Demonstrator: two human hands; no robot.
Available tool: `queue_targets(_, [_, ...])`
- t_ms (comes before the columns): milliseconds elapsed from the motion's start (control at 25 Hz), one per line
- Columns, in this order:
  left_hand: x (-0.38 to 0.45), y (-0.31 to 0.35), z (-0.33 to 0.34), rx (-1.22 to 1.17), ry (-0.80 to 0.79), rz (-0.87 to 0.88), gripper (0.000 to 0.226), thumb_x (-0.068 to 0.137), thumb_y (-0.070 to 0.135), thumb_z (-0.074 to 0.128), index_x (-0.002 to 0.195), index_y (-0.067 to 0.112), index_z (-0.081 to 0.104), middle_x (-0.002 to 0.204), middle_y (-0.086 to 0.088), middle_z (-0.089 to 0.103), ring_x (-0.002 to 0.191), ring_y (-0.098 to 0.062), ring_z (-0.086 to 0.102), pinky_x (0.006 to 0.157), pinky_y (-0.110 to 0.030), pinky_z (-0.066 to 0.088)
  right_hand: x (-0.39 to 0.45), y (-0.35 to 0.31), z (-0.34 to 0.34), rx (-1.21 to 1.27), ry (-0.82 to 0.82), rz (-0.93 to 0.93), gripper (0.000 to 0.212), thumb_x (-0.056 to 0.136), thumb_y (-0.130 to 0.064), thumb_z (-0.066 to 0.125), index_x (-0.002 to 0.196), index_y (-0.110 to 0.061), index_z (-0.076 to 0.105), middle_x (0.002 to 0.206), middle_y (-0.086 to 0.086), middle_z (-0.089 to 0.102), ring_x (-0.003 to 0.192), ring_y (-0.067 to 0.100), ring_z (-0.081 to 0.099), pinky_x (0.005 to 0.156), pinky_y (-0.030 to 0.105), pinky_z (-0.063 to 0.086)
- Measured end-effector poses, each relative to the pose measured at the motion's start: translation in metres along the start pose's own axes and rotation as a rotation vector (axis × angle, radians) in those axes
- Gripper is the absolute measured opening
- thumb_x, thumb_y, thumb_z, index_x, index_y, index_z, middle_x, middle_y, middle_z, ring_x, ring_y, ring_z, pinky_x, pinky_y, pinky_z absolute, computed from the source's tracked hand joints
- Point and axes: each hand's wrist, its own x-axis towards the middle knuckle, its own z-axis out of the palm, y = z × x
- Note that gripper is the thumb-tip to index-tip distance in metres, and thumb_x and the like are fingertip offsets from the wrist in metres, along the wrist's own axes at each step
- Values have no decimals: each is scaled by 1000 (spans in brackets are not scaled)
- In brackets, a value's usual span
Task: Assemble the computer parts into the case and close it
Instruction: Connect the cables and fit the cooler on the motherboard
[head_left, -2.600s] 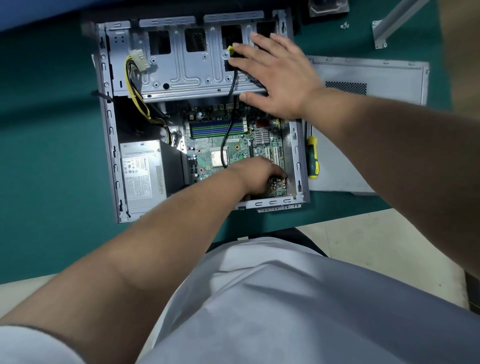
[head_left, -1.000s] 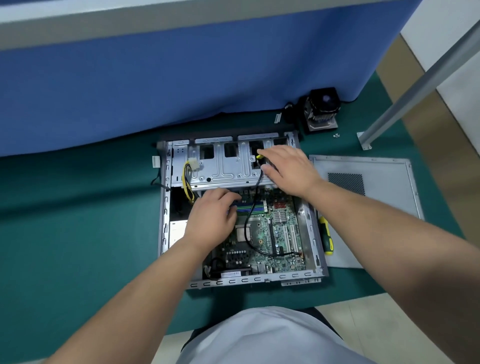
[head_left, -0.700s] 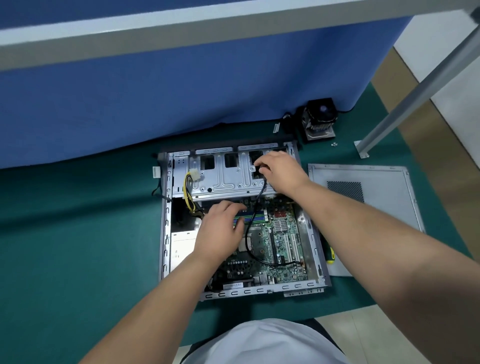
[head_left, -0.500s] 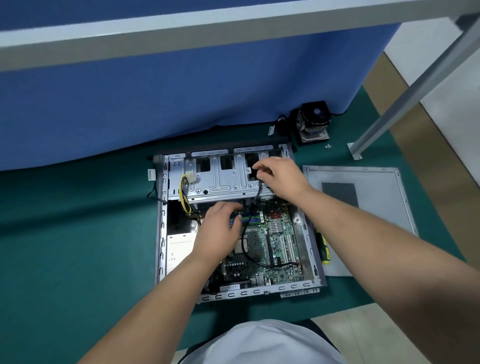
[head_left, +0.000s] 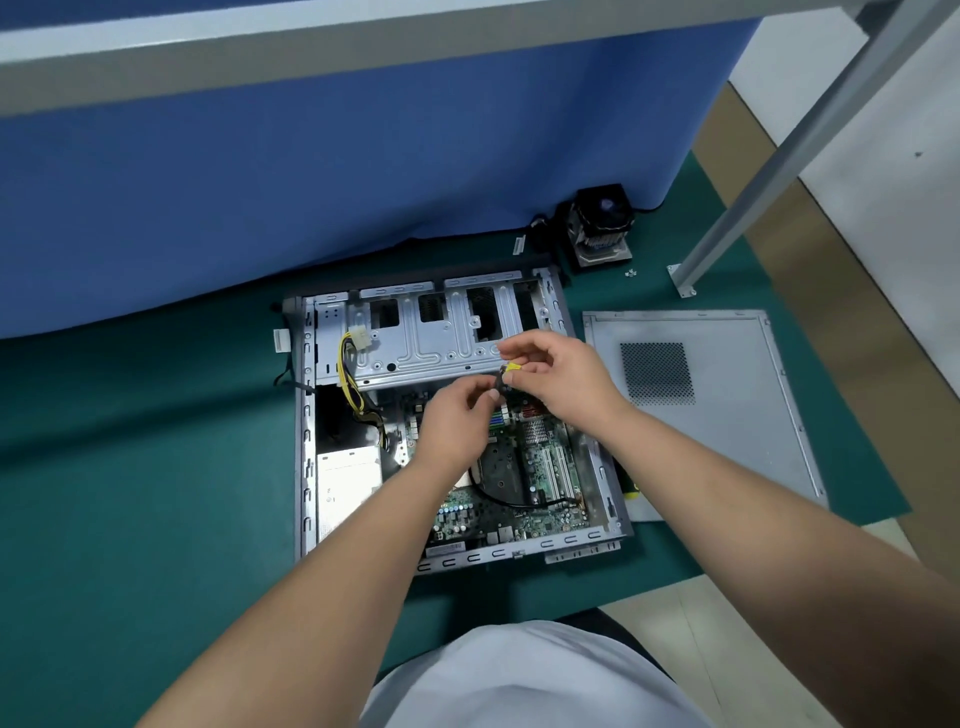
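Observation:
An open grey computer case (head_left: 304, 457) lies flat on the green mat, with the motherboard (head_left: 545, 467) in its right half and the power supply (head_left: 345, 486) at the lower left. My right hand (head_left: 561, 382) pinches the yellow-tipped connector (head_left: 511, 368) of a black cable (head_left: 501, 499) above the motherboard's upper edge. My left hand (head_left: 457, 428) pinches the same cable just below the connector. The cable loops down across the board. A metal drive cage (head_left: 431, 343) spans the case's top.
The grey side panel (head_left: 727, 415) lies to the right of the case, a screwdriver (head_left: 631, 488) partly hidden between them. A CPU cooler with fan (head_left: 600, 228) stands at the back by the blue partition, small screws (head_left: 630, 272) beside it. A metal table leg (head_left: 727, 228) rises at the right.
My right hand drew the yellow connector back from the drive cage opening to above the motherboard. My left hand rose off the board and took hold of the cable beside it.

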Motion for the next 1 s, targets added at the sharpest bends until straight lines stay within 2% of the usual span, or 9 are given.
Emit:
queue_targets(120, [2, 0, 2, 29, 20, 20, 13, 100, 19, 62, 103, 23, 73, 95, 9, 74, 92, -7, 69, 89, -30, 55, -7, 1, -1, -35, 30, 48, 29, 83, -14, 84, 100, -35, 72, 100, -11, 74, 88, 0, 70, 80, 16, 56])
queue_targets(240, [2, -2, 1, 53, 14, 41, 11, 98, 18, 65, 100, 25, 73, 92, 9, 74, 89, -9, 68, 83, -29, 53, -9, 3, -1, -137, 58, 89, 20, 81, -21, 85, 93, -30, 72, 83, -14, 70, 64, -6, 63, 63, 8, 48])
queue_targets(360, [1, 0, -3, -7, -20, 56, 11, 97, 19, 67, 100, 27, 74, 91, 10, 75, 87, -7, 69, 80, -24, 53, -11, 3, -5, -148, 20, 91, 25, 79, -16, 86, 92, -32, 71, 83, -11, 70, 60, -5, 58, 64, 12, 48])
queue_targets(560, [5, 3, -7, -152, -116, 82, 9, 92, 21, 75, 100, 21, 76, 93, -2, 77, 87, -11, 71, 81, -20, 56, -14, 8, -10, -276, -51, 17, 30, 79, -21, 87, 98, -33, 67, 93, -14, 70, 84, -5, 62, 79, 18, 50])
queue_targets(680, [11, -4, -8, -100, -137, 49, 7, 88, 20, 79, 93, 17, 75, 91, -15, 73, 78, -15, 65, 81, -33, 56, -6, 10, -18, -405, -134, -51, 33, 83, -18, 79, 112, -31, 68, 108, -18, 67, 104, 1, 60, 97, 28, 50])
queue_targets(800, [17, -15, -7, 79, -198, 70, 7, 88, 23, 79, 89, 24, 73, 86, 0, 74, 77, -11, 65, 78, -33, 55, 15, 9, -29, -538, -51, -140, 40, 89, -18, 66, 128, -28, 63, 125, -15, 59, 123, 9, 49, 109, 37, 43])
queue_targets(880, [22, -25, -3, 172, -267, 87, 9, 88, 28, 79, 94, 32, 73, 90, 10, 74, 82, -5, 68, 79, -27, 55, 38, 10, -31, -704, -49, -253, 44, 94, -32, 62, 137, -26, 58, 143, -9, 54, 137, 16, 41, 116, 46, 36])
queue_targets(960, [26, -36, 1, 262, -328, 105, 19, 88, 35, 77, 107, 36, 74, 103, 17, 73, 89, 5, 64, 82, -22, 52, 64, 13, -27, -937, -144, -347, 55, 98, -51, 54, 148, -29, 49, 158, -6, 41, 147, 21, 32, 121, 48, 27])
queue_targets(1000, [29, -40, 3, 304, -357, 117, 21, 88, 37, 77, 110, 35, 75, 107, 17, 74, 92, 5, 64, 85, -23, 52, 75, 16, -23, -1050, -182, -389, 59, 99, -58, 48, 152, -32, 45, 162, -6, 35, 149, 22, 27, 122, 47, 24])
